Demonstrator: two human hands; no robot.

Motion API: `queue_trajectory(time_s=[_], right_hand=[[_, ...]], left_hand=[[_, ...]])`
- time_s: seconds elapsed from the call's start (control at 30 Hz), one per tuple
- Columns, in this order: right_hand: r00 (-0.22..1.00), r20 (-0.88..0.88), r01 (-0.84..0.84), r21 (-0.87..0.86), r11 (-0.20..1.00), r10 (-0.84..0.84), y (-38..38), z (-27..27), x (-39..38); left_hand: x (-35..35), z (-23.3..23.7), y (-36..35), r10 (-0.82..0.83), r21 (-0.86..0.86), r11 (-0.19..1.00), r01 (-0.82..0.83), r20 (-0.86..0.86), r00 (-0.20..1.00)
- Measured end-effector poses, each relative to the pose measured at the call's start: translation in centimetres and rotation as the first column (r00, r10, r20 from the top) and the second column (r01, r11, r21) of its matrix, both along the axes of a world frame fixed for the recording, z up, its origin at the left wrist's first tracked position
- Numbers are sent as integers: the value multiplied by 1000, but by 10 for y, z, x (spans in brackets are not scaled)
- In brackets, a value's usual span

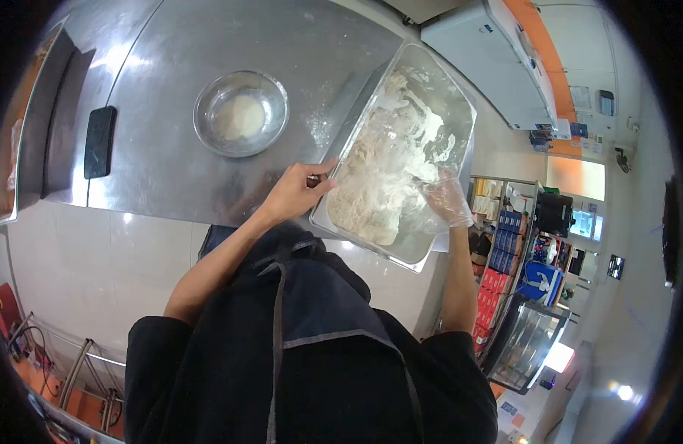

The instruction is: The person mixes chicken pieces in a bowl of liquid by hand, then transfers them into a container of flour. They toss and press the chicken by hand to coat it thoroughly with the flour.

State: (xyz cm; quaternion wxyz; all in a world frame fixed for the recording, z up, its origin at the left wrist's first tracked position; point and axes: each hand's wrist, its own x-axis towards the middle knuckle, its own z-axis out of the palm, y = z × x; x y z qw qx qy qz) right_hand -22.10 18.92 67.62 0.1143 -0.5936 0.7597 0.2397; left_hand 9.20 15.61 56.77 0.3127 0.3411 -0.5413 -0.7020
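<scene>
A deep metal tray (435,260) sits tilted across the table's right end, holding lumpy dough (364,185) dusted with white flour (423,133). My left hand (301,191) is bare and pinches the tray's near left rim between thumb and fingers. Inside the tray at its right side is my right hand (446,198), in a clear plastic glove, at the edge of the floury dough. Its fingertips are blurred and partly covered in flour, so whether they grip anything is unclear. A metal bowl (206,135) with pale powder in it stands left of the tray.
The steel table (164,177) carries a black phone-like object (100,142) and some spilled flour (319,129). Another long metal container (32,140) stands at the far left. Beyond the tray is a white chest-like appliance (489,63); shelves with boxes (504,244) stand at the right.
</scene>
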Motion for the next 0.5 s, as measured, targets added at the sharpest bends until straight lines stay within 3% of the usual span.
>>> queue_trajectory(time_s=[0.03,0.07,0.1,0.13,0.17,0.27,0.3,0.33,0.37,0.43,0.5], right_hand=[[1000,-6,0,-10,1000,0,5,-13,-23],[878,476,134,-138,981,-53,19,-41,-62],[536,844,305,-178,936,-14,21,-40,-58],[404,913,441,-147,886,-50,34,-38,-53],[403,914,440,-137,887,-58,31,-35,-55],[748,663,28,-26,999,-4,19,-32,-71],[749,663,32,-31,999,-4,22,-35,-68],[931,302,-156,-174,972,204,27,-44,-66],[926,-128,-377,-225,899,356,29,-51,-64],[933,-43,-350,-334,875,357,26,-42,-61],[902,391,-65,-292,954,181,15,2,-14]], left_hand=[[3,5,-1,-26,-19,999,27,46,999],[4,8,-2,-49,-34,998,52,94,994],[4,8,-4,-46,-36,998,49,91,995],[4,7,-5,-47,-52,997,52,97,994],[5,4,-2,-52,-60,996,59,104,993],[0,-3,1,-5,0,1000,5,15,1000],[-1,-5,2,-9,-5,1000,9,15,1000],[0,-6,1,-18,0,1000,18,32,999],[-1,-8,0,-26,2,1000,26,48,999],[0,-3,-2,-24,-33,999,26,39,999],[2,-4,-3,-27,-46,999,29,39,999]])
